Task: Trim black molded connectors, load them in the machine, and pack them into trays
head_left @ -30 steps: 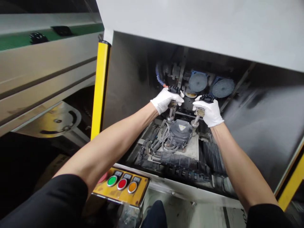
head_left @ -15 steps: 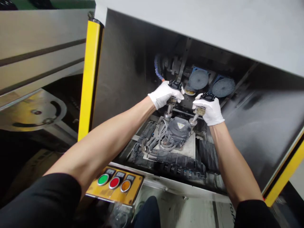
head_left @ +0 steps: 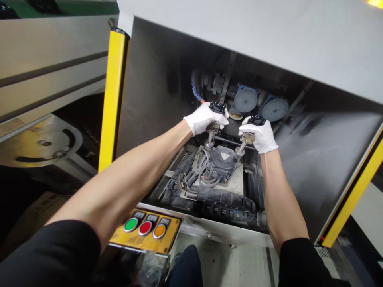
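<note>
Both hands wear white gloves and reach into the metal cabinet. My left hand [head_left: 208, 118] is closed around a glossy black part [head_left: 218, 107] at the top of the left metal post [head_left: 211, 137]. A similar black part [head_left: 257, 120] sits in the grip of my right hand [head_left: 261, 134], over the right post [head_left: 243, 148] with its worn block-like head [head_left: 247, 138]. Fingers and gloves cover much of both parts, so their exact kind cannot be made out. Below the hands is a dark grey motor-like unit [head_left: 222, 161] with a warning triangle and cables.
Two round grey discs [head_left: 245, 99] on blue mounts and a blue segmented hose [head_left: 196, 87] are at the back. Yellow posts [head_left: 112, 99] flank the opening. A yellow button panel [head_left: 143, 231] and a dark cable chain [head_left: 230, 209] lie nearer me.
The view has shifted slightly, so the cabinet interior and both hands appear a little further left. Both hands keep hold of the black parts over the posts.
</note>
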### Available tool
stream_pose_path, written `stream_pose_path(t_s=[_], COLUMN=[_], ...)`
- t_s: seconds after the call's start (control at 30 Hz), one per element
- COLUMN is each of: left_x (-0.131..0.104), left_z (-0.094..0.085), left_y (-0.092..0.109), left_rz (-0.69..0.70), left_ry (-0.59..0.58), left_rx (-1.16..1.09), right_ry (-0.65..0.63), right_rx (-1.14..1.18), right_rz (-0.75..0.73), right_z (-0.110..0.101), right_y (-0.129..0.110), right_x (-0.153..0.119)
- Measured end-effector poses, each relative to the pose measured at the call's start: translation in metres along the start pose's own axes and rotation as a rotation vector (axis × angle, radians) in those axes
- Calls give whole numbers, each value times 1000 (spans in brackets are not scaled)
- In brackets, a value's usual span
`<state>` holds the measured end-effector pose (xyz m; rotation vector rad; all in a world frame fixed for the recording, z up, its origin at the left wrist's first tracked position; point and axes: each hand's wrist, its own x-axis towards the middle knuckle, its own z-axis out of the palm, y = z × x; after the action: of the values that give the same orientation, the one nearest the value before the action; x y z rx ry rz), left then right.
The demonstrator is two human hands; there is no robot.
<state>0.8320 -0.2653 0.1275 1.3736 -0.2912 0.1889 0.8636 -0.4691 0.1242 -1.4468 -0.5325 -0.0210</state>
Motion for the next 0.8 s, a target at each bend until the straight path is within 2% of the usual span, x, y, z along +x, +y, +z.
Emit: stream_pose_path(t_s=[0.1,0.23,0.33,0.47,0.53,0.6,0.7,0.77,0.8], left_x=[0,3,2,-4,-4,4,20,17,6], left_z=[-1,-1,0,0,0,1,12,24,30], left_y=[0,0,0,-4,-1,16,63,95,107], left_rz=[-1,37,13,8,-4,24,186,257,243], left_ry=[-25,4,-9,-5,-1,25,86,93,85], left_rx=[5,-22,-10,1,13,-21,-141,-55,44], right_ry=[63,-4,30,-48,-34,24,79,107,139], right_rx=[10,-20,21,10,40,89,43,-80,-155], right_rz=[-56,-24,-46,-20,-36,-73,-105,-194,-266], right_z=[0,0,-1,-3,-2,1,2,0,-2], right_y=[0,-1,-3,-5,-6,-8,-27,-50,-64], right_x=[1,2,2,3,7,13,17,3,-12])
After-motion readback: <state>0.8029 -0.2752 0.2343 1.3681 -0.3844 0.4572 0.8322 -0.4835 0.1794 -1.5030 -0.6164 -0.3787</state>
